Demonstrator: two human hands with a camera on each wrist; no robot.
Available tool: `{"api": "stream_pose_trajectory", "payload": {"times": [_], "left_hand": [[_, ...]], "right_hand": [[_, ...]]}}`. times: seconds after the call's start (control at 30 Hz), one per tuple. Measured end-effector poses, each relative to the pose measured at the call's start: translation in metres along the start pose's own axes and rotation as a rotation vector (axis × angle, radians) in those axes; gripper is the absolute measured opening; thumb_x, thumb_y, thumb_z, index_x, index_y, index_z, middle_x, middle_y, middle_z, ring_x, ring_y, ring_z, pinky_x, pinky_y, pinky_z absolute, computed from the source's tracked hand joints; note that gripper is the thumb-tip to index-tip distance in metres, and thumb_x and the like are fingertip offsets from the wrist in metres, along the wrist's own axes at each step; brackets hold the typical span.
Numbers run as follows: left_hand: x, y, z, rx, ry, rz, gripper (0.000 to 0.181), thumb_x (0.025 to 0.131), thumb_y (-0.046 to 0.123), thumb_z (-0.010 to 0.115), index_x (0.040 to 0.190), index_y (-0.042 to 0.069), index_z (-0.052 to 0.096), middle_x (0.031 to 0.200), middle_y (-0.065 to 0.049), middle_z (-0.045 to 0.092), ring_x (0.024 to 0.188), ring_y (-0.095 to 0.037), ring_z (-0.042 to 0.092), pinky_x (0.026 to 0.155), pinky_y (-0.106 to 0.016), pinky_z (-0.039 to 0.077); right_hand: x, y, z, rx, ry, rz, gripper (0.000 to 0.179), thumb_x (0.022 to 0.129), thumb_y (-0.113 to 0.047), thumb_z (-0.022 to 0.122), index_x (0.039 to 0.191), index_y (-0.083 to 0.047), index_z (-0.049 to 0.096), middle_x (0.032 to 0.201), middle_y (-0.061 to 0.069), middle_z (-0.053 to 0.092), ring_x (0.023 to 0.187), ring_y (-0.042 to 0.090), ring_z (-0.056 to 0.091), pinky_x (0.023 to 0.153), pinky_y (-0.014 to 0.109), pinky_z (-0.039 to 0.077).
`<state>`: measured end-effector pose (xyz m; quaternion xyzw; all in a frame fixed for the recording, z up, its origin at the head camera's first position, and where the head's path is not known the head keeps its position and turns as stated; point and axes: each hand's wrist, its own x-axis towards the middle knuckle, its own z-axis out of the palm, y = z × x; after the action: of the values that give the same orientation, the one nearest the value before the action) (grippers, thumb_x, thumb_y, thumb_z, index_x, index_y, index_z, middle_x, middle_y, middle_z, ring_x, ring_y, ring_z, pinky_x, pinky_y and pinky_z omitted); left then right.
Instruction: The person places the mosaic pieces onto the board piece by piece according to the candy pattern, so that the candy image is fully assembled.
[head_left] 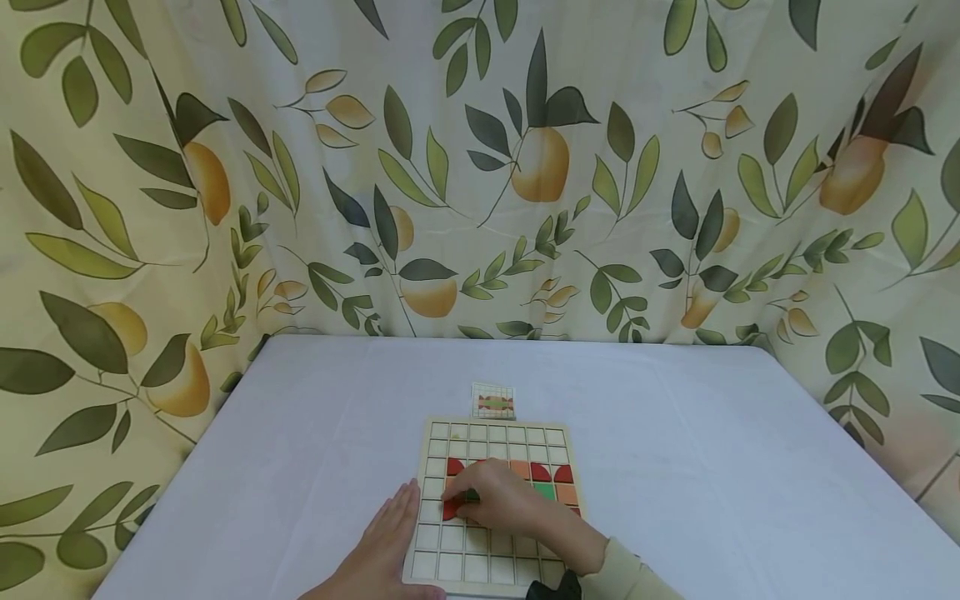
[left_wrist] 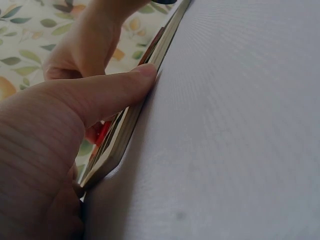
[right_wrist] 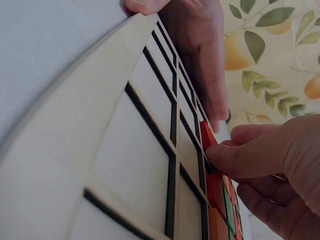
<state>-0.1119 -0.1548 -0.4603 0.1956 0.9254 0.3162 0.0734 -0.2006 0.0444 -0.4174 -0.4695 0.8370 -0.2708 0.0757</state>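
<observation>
A square wooden board (head_left: 468, 588) with a grid of cells lies on the white table. My left hand (head_left: 377, 542) rests along the board's left edge with straight fingers, its thumb (left_wrist: 117, 92) against the near edge. My right hand (head_left: 504, 498) reaches over the board from the right, thumb and fingertips pinching a red tile (right_wrist: 206, 132) at the left end of the tile rows. In the right wrist view this tile stands tilted up from the grid. Beside it lie red, orange and green tiles (head_left: 543, 491) in the middle rows, partly hidden under the right hand.
A small pattern card (head_left: 493, 402) lies just beyond the board's far edge, printed with a grid and coloured shapes. White cloth covers the table (head_left: 675, 433). Behind it hangs a curtain (head_left: 480, 167) with leaves and fruit. A black object (head_left: 555, 587) sits by the right wrist.
</observation>
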Motion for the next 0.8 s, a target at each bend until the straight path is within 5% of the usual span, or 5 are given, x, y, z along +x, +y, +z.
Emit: {"api": "stream_pose_trajectory", "payload": {"times": [0.67, 0.8], "left_hand": [[-0.0015, -0.0015, 0.0004, -0.015, -0.001, 0.006, 0.117, 0.070, 0.065, 0.063, 0.144, -0.006, 0.007, 0.152, -0.017, 0.005, 0.137, -0.032, 0.003, 0.104, -0.052, 0.009], [-0.0017, -0.0019, 0.0001, -0.029, -0.003, 0.016, 0.116, 0.071, 0.064, 0.063, 0.144, -0.006, 0.006, 0.152, -0.017, 0.003, 0.137, -0.031, 0.001, 0.107, -0.039, -0.001]], "right_hand": [[-0.0042, 0.0039, 0.0033, 0.030, 0.027, -0.015, 0.018, 0.078, -0.003, 0.072, 0.095, -0.010, 0.073, 0.091, -0.010, 0.067, 0.087, -0.002, 0.058, 0.073, 0.012, 0.045], [-0.0039, 0.0030, 0.0032, 0.032, 0.019, 0.010, 0.018, 0.078, -0.003, 0.072, 0.095, -0.010, 0.073, 0.091, -0.010, 0.067, 0.086, -0.003, 0.057, 0.073, 0.013, 0.045]]}}
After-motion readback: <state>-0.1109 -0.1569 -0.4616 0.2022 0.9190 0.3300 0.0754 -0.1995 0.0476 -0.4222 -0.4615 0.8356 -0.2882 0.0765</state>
